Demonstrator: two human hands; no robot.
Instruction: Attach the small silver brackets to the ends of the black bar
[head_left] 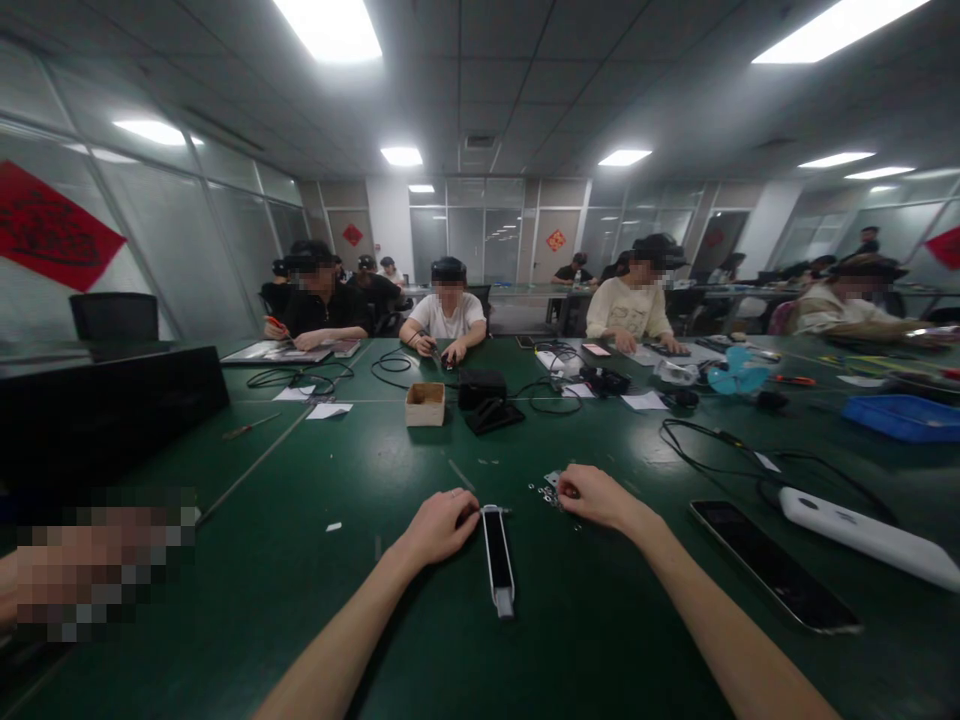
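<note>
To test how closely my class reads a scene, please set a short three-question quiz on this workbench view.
1. True or false: the left hand is closer to the black-and-white bar than the right hand is.
2. Multiple choice: what lies closest to the right hand? A) small metal rings; B) a cardboard box; C) a coil of black cable.
3. Short answer: what colour is the tray at the far right of the table?

Key: 1 true; 2 A; 3 blue.

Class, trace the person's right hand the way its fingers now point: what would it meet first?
The right hand would probably meet the small scattered metal pieces first, though depth here is unclear.
</note>
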